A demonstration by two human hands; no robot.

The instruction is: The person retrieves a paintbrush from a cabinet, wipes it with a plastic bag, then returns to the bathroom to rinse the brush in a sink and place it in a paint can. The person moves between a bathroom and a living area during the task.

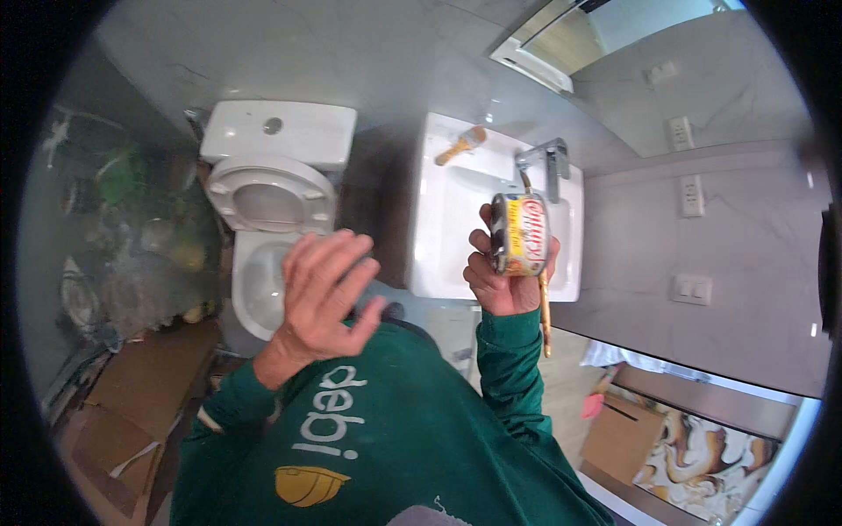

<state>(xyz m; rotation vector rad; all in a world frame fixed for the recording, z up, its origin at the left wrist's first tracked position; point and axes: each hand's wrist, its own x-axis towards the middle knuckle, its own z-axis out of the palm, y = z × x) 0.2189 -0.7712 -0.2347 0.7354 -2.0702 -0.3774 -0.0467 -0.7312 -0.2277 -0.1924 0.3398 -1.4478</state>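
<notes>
My right hand (497, 285) is wrapped round a tin can (523, 235) with a yellow, white and red label, held up over the white washbasin (423, 254). A thin wooden stick (545, 316) runs down past the can beside that hand. Its upper part is hidden behind the can, so I cannot tell whether the hand grips it too. My left hand (329, 294) is raised in front of the toilet bowl (260, 285), fingers spread, holding nothing. On the basin's back left corner lies a brush (461, 145) with a wooden handle.
A chrome tap (553, 167) rises at the basin's back right. The toilet tank (281, 133) stands to the left, its seat raised. Flattened cardboard (149, 386) covers the floor at far left, beside a glass panel. A mirror (649, 88) and wall sockets (691, 195) are on the right.
</notes>
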